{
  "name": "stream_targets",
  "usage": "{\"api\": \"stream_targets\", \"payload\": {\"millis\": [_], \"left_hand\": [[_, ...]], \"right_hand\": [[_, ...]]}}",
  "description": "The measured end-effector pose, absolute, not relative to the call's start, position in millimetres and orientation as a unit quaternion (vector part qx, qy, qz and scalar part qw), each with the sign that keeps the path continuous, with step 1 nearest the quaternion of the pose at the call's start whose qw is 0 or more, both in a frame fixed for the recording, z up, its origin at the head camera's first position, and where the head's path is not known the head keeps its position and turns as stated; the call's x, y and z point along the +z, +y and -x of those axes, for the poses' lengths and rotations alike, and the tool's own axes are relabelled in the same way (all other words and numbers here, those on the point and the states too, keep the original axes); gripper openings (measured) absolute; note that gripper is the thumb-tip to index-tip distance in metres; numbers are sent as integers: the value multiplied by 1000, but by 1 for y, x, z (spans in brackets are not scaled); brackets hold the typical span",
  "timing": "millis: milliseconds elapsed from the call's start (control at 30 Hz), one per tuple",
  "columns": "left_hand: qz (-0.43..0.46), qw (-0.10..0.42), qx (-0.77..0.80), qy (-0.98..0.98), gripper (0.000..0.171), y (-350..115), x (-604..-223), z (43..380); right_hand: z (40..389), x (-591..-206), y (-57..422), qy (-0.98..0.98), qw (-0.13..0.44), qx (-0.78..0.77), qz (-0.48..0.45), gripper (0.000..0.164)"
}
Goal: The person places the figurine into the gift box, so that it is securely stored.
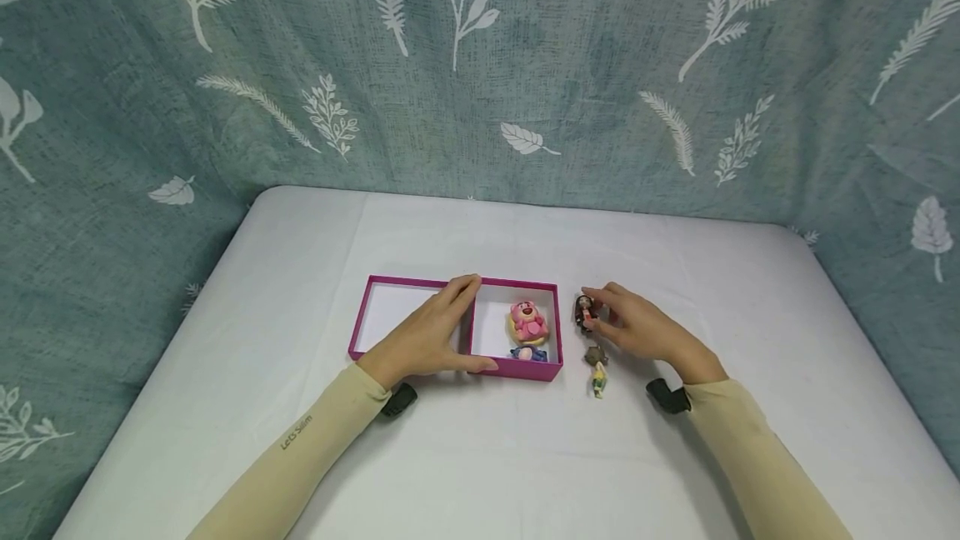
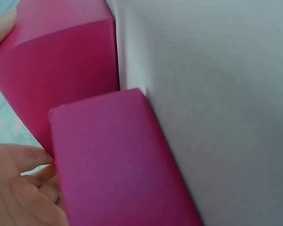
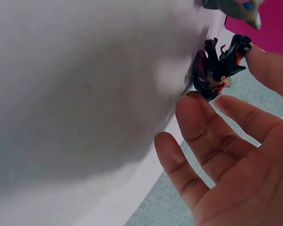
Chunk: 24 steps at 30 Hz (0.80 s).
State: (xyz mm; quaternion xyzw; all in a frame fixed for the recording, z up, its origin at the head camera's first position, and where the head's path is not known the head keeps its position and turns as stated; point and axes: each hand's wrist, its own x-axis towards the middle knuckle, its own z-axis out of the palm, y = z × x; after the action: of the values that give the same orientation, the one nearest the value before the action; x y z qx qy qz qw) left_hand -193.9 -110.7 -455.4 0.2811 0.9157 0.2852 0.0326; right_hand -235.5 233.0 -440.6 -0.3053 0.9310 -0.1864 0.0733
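Observation:
My left hand (image 1: 420,338) spans the right-hand magenta box (image 1: 517,368), thumb on its front wall and fingers at the back rim. Inside that box sit a pink bear figurine (image 1: 528,325) and a blue figurine (image 1: 529,353), partly hidden by the front wall. To the right of the box, my right hand (image 1: 637,325) pinches a small dark-haired doll figurine (image 1: 584,313) between thumb and index finger; the right wrist view shows the doll (image 3: 203,75) at the fingertips. Just in front lies a second figurine (image 1: 597,373) with a grey-brown head and yellow-green clothes.
A second shallow magenta box (image 1: 397,307) with a white inside adjoins the first on its left, partly covered by my left hand. Everything stands on a white-covered table (image 1: 480,457). A leaf-patterned blue-green cloth (image 1: 480,107) hangs behind and at the sides.

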Motion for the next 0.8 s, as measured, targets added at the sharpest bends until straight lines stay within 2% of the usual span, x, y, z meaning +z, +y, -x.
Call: {"api": "stream_targets", "payload": {"millis": [167,367,800], "left_hand": [[-282,30,287,915,118,-110,-457,193],[-281,29,283,916,118,-109,-457,192],[-287,19,285,915,118,-110,-458,193]], "right_hand": [[239,-442,233,930,81,-193,301,52],[241,-441,235,929,100,-193,299,65],[245,-439,231,933,108,-176,293,72]]}}
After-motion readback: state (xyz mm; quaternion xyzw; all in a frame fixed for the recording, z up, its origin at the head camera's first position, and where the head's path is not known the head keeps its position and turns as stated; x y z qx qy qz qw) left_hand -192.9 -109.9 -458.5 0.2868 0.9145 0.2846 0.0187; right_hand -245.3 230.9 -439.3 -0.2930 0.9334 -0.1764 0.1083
